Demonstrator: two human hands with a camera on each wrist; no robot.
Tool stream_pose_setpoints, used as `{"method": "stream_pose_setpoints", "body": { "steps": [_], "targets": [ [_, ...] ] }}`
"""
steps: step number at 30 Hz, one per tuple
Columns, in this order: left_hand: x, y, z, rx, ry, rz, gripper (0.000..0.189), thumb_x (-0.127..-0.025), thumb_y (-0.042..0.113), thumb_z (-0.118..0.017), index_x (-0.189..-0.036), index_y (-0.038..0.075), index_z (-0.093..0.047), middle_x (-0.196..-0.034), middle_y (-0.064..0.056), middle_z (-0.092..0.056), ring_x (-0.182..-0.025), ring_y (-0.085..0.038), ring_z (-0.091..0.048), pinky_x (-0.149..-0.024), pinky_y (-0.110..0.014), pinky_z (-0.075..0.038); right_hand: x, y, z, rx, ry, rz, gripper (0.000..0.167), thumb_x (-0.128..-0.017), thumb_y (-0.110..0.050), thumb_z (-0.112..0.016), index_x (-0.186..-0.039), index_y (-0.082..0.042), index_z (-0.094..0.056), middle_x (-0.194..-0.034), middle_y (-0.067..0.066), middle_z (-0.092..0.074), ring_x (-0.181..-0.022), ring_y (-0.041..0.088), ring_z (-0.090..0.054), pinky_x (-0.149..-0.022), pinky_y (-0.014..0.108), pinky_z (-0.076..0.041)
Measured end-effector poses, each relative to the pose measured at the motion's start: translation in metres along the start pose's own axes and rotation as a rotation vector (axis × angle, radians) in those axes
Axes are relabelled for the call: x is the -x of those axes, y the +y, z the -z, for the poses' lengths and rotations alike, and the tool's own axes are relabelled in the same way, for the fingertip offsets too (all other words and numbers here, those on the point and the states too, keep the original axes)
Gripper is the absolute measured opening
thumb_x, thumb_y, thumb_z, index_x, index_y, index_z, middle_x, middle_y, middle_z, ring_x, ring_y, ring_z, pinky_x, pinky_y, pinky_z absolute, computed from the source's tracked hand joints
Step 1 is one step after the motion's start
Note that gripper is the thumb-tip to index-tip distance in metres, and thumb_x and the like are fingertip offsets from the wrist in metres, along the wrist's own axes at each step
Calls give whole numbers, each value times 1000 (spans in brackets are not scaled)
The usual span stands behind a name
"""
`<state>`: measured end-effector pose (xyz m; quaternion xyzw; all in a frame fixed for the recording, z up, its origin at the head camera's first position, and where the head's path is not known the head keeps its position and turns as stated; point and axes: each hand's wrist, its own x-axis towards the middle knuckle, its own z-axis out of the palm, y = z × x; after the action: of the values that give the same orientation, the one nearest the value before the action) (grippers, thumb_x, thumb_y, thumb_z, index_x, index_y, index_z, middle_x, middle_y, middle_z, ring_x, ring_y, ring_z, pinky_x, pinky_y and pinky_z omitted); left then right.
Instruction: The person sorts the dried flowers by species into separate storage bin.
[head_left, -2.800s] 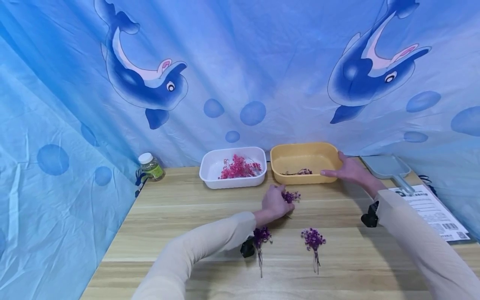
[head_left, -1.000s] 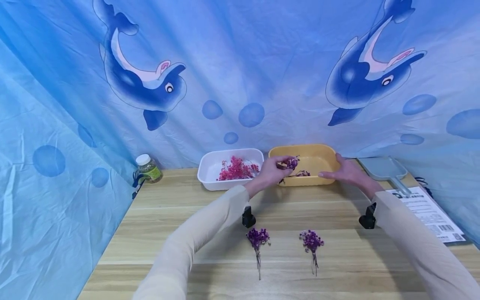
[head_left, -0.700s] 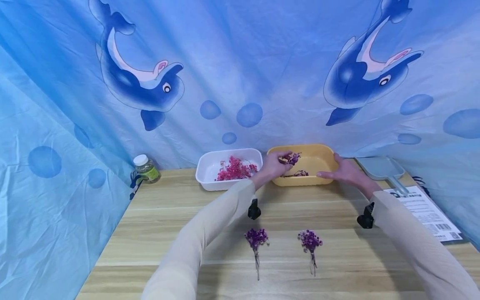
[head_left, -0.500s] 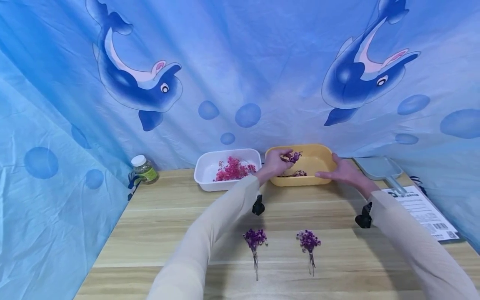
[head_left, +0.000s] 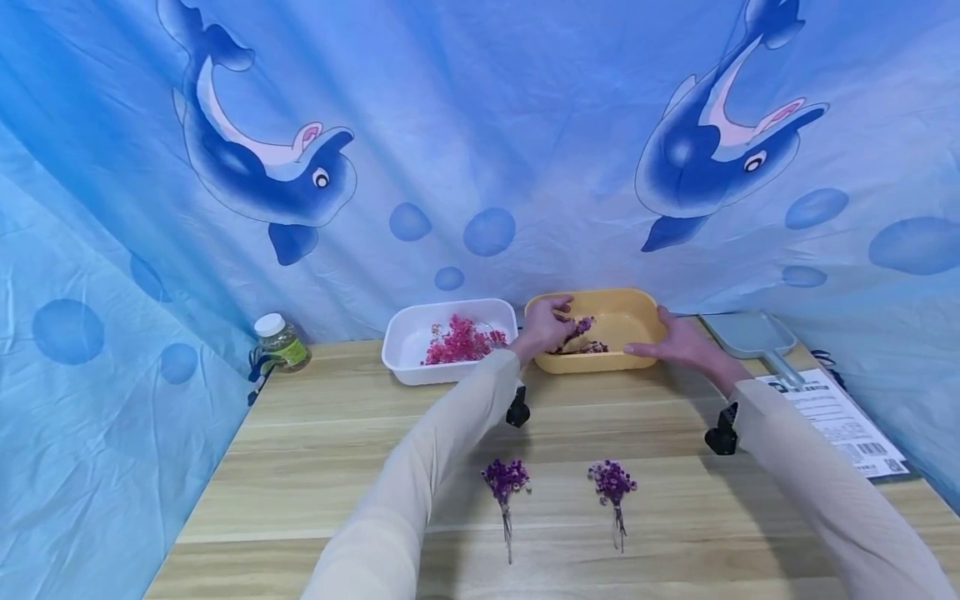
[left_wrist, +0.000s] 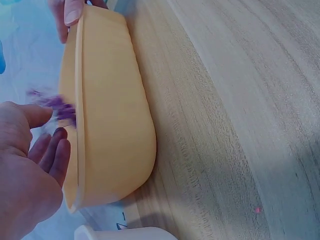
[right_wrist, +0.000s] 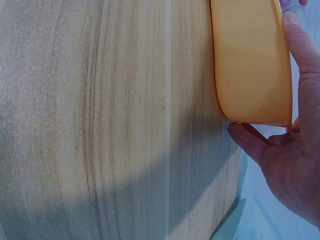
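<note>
My left hand [head_left: 546, 325] reaches over the left end of a yellow plastic tray [head_left: 621, 315]. In the left wrist view its thumb and fingers stand apart, and a blurred sprig of purple dried flowers [left_wrist: 56, 107] is just beyond them at the rim. The head view has that sprig inside the tray, beside more purple flowers [head_left: 596, 347] at the front wall. My right hand [head_left: 686, 346] grips the tray's right end, thumb over the front rim and fingers around the corner. Two purple dried-flower bunches [head_left: 506, 479] lie apart on the wooden table, stems toward me.
Left of the yellow tray stands a white tray [head_left: 405, 368] holding pink dried flowers [head_left: 461, 340]. A lidded jar [head_left: 282, 343] is at the back left. On the right lie a grey-blue dustpan [head_left: 753, 335] and printed sheets [head_left: 840, 421]. A dolphin-patterned curtain [head_left: 450, 150] hangs behind.
My left hand picked up a purple bunch from the table, carried it over the yellow tray, and its fingers have now parted from it. My right hand has stayed on the tray's end.
</note>
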<state>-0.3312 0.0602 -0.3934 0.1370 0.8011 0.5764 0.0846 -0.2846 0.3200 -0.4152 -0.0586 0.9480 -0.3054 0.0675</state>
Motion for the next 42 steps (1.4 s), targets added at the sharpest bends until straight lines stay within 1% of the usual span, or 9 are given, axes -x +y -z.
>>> {"method": "stream_pose_setpoints", "body": {
  "steps": [2,3,5,11,18,20,29,35,42],
  "targets": [
    [0,-1,2,28,-4,-13,54,-92,-10,-62,-144,-3,-50,-132,-25,-56,-97,-23,-62,-78,-26,-56,-1,-2,-1,-1,-3,5,127,-84,-67,-67,-151,14,3,-150,46,-13,-135,60,-23,-111,63,-27],
    [1,-2,3,-86,7,-42,57,-89,-11,-65,-144,-1,-51,-129,-23,-58,-97,-23,-64,-76,-24,-57,-1,-2,-1,0,-4,7,127,-84,-66,-68,-151,15,4,-150,46,-13,-135,60,-23,-111,63,-27],
    [2,-2,4,-77,3,-47,58,-88,-11,-66,-143,-2,-51,-128,-24,-59,-99,-27,-64,-77,-26,-57,-1,-3,-1,4,-6,11,127,-84,-67,-67,-151,15,4,-149,46,-13,-135,60,-24,-110,63,-27],
    [8,-1,7,63,-2,-18,57,-86,-12,-69,-140,-4,-54,-122,-27,-63,-100,-29,-65,-82,-28,-57,-2,-4,-2,-4,-8,19,127,-84,-66,-67,-151,15,3,-150,46,-13,-135,60,-24,-111,63,-27],
    [23,0,18,-58,13,-27,57,-89,7,-76,-142,2,-54,-113,-10,-72,-104,-21,-68,-83,-23,-55,0,-3,-2,-19,-22,25,124,-86,-63,-68,-151,15,4,-150,46,-11,-136,60,-23,-111,63,-26],
    [30,0,19,-49,16,-33,53,-90,9,-75,-140,3,-57,-108,-7,-74,-101,-19,-69,-83,-22,-55,1,-3,-2,-14,-25,22,125,-86,-64,-67,-151,15,5,-150,46,-11,-136,60,-22,-111,63,-25],
    [72,-1,20,-81,36,-122,45,-89,12,-77,-130,2,-65,-112,-6,-73,-97,-15,-69,-78,-21,-56,0,-2,-3,-7,-17,17,126,-85,-65,-67,-151,14,5,-150,46,-10,-136,61,-21,-111,64,-25],
    [105,-8,30,-121,69,-221,45,-88,11,-77,-129,-1,-64,-119,-16,-69,-100,-26,-69,-78,-20,-56,0,0,-2,-3,-13,14,126,-86,-65,-67,-150,15,6,-150,46,-10,-135,62,-21,-110,65,-25],
    [150,-22,40,-158,118,-256,60,-88,15,-78,-139,-5,-53,-129,-22,-58,-112,-39,-60,-91,-41,-55,2,-2,0,2,-17,16,126,-86,-66,-66,-151,15,5,-150,46,-9,-136,61,-20,-111,65,-24]
  ]
}}
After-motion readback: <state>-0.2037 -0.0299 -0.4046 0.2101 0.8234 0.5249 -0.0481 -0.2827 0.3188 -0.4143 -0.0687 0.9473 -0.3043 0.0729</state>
